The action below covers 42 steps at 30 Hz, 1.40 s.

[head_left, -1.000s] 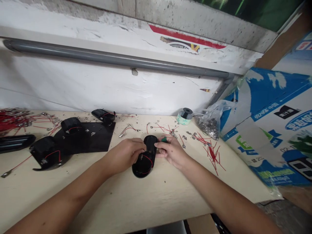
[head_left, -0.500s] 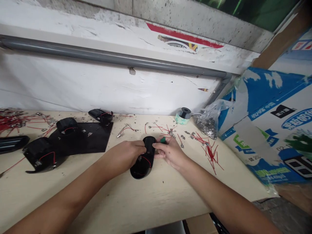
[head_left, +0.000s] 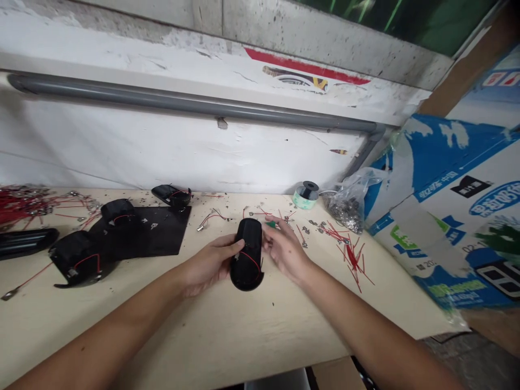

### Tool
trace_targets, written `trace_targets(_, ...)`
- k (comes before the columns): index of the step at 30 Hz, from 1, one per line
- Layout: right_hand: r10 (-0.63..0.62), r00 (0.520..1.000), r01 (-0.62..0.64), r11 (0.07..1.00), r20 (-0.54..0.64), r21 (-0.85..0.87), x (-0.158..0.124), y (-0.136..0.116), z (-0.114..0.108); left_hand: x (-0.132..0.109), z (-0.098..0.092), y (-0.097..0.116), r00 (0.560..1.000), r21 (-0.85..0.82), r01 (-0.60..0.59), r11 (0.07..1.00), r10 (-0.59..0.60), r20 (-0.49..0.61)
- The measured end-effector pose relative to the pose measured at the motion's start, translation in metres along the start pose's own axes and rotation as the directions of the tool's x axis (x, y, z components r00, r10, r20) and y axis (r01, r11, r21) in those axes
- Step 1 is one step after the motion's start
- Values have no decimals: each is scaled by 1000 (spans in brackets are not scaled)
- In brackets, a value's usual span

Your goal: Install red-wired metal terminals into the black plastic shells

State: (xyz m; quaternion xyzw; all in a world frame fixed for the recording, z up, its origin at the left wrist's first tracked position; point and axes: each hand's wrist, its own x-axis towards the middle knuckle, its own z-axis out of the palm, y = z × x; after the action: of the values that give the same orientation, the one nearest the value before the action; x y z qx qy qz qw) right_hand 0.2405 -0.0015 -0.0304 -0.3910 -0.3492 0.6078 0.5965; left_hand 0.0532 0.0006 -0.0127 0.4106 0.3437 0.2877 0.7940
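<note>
In the head view, a black plastic housing (head_left: pixel 248 246) with a rounded lower end and a thin red wire across it is held just above the table. My left hand (head_left: pixel 217 259) grips its left side, thumb on top and fingers partly hidden beneath. Close by the housing's right edge is my right hand (head_left: pixel 287 246), its fingers curled inward. Something small and green (head_left: pixel 271 223) shows at those fingers; whether it is held or worn on a finger is unclear. I cannot tell whether the right fingertips touch the housing.
More black housings with red wires (head_left: pixel 77 257) stand at the left around a flat black sheet (head_left: pixel 162 230). Red-wired parts (head_left: pixel 24 206) are heaped far left. At right are loose red wires (head_left: pixel 352 260), a tape roll (head_left: pixel 304 197), a bag of metal pieces (head_left: pixel 345 208) and a blue-white carton (head_left: pixel 455 216).
My left hand has shifted from pinching over the housing's inside to gripping its left side. The housing has turned and moved slightly right. My right thumb has come off its upper edge.
</note>
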Motion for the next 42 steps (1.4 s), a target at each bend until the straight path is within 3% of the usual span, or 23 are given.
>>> trace_targets(2,-104,995,103,993,-8,-57,1,1,-1,1,3,-1,996,-46,-21,999,17,-89)
trace_targets(5,-244,968,251,905,64,-345,0,0,-3,4,2,-4,987,-75,-38,996,26,-159)
trace_targets(8,-223,964,264,813,141,-519,-2,-1,-1,6,1,-7,988,-84,-71,994,58,-145)
trace_targets(14,-67,987,125,896,149,-426,-5,3,4,8,0,-11,989,-105,-100,989,87,-119)
trace_targets(25,-89,978,158,909,190,-387,-3,14,5,13,-8,-21,985,-15,-160,987,158,-66)
trace_targets(31,-84,981,150,897,173,-415,-5,14,8,13,-3,-20,976,84,-170,982,179,-123)
trace_targets(35,-86,980,149,913,180,-379,-3,11,6,10,0,-16,982,-44,-139,989,132,-134)
trace_targets(38,-151,981,184,922,122,-341,-2,8,4,7,1,-10,983,-144,-109,984,85,-161)
trace_targets(42,-203,977,214,922,69,-323,-2,7,2,3,-1,-3,994,-208,-46,977,24,-107)
